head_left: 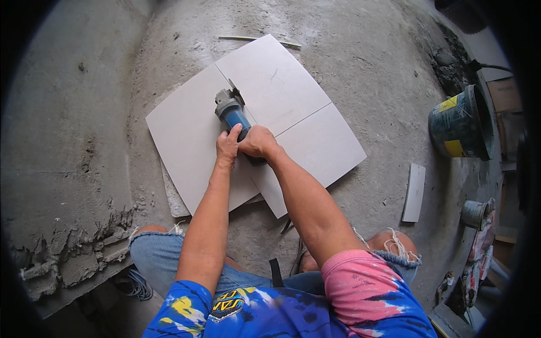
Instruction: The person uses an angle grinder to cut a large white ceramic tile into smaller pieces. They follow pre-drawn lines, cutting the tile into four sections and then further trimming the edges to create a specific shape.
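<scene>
A blue angle grinder [231, 114] with a grey metal head is held in both my hands over a large pale tile [191, 129]. Its thin disc [236, 92] stands on edge along a dark line running across the tile. My left hand [227, 147] is closed on the left side of the grinder's body, thumb along the top. My right hand [260, 141] wraps the body from the right, close against the left one. A second dark line crosses the tile's right part. Whether the disc touches the tile I cannot tell.
A narrow tile strip [256, 41] lies past the far corner. To the right are a dark bucket with yellow patches [453, 125], a pale tile offcut [414, 192] and a small pail [474, 214]. Rough concrete edging [73, 259] runs along the left.
</scene>
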`<action>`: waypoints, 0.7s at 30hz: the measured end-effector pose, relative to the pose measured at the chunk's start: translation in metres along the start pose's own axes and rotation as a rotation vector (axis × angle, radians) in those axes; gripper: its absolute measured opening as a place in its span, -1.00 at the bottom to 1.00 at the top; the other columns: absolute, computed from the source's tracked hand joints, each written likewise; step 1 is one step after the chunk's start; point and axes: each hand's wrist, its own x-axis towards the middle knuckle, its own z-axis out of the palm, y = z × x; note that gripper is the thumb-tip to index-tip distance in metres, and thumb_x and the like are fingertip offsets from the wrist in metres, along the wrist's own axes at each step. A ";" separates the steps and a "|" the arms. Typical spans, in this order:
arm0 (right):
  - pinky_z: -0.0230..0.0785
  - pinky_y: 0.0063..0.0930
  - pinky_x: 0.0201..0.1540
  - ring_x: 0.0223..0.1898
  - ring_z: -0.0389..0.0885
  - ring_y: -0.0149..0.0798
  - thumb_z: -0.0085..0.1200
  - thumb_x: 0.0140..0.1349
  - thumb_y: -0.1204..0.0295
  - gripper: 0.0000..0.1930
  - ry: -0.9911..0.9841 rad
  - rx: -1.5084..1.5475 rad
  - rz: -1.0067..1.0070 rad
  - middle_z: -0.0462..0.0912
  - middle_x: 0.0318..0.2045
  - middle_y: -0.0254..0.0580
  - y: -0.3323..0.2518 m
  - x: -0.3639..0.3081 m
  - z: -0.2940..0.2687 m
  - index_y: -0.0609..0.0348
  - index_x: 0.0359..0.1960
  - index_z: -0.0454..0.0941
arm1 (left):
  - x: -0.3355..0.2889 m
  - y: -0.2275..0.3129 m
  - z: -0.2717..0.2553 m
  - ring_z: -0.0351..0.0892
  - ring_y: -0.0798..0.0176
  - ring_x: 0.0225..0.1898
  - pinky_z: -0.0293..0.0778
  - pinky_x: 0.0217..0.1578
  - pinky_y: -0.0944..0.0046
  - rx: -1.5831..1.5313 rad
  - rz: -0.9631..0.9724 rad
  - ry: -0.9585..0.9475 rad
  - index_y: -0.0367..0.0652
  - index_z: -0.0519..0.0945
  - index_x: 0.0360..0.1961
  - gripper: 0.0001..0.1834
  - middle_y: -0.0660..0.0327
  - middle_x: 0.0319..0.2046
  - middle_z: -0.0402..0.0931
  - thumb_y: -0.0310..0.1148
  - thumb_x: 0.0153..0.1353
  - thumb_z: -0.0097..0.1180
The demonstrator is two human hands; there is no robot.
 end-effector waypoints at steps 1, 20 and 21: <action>0.54 -0.20 0.08 0.00 0.71 0.12 0.29 -0.08 -0.09 -0.29 -0.002 -0.006 -0.004 0.71 -0.11 0.30 0.000 0.000 0.000 0.43 -0.16 0.70 | 0.000 0.000 0.000 0.56 0.27 -0.28 0.50 -0.19 0.24 0.002 0.001 -0.001 -0.41 0.61 -0.13 -0.37 0.12 -0.26 0.61 0.09 0.22 0.27; 0.54 -0.20 0.08 0.01 0.71 0.11 0.30 -0.09 -0.08 -0.30 0.014 -0.009 -0.007 0.71 -0.11 0.29 0.001 -0.004 0.001 0.41 -0.16 0.71 | 0.004 -0.009 -0.004 0.56 0.26 -0.27 0.50 -0.18 0.25 0.014 0.012 -0.014 -0.42 0.63 -0.14 -0.37 0.12 -0.26 0.62 0.09 0.22 0.27; 0.54 -0.20 0.08 0.01 0.71 0.11 0.30 -0.10 -0.08 -0.30 0.014 -0.017 -0.007 0.71 -0.11 0.28 0.002 -0.004 0.001 0.41 -0.16 0.71 | 0.005 -0.010 -0.004 0.56 0.26 -0.27 0.50 -0.19 0.25 0.020 0.012 -0.016 -0.42 0.63 -0.14 -0.37 0.12 -0.26 0.62 0.09 0.22 0.27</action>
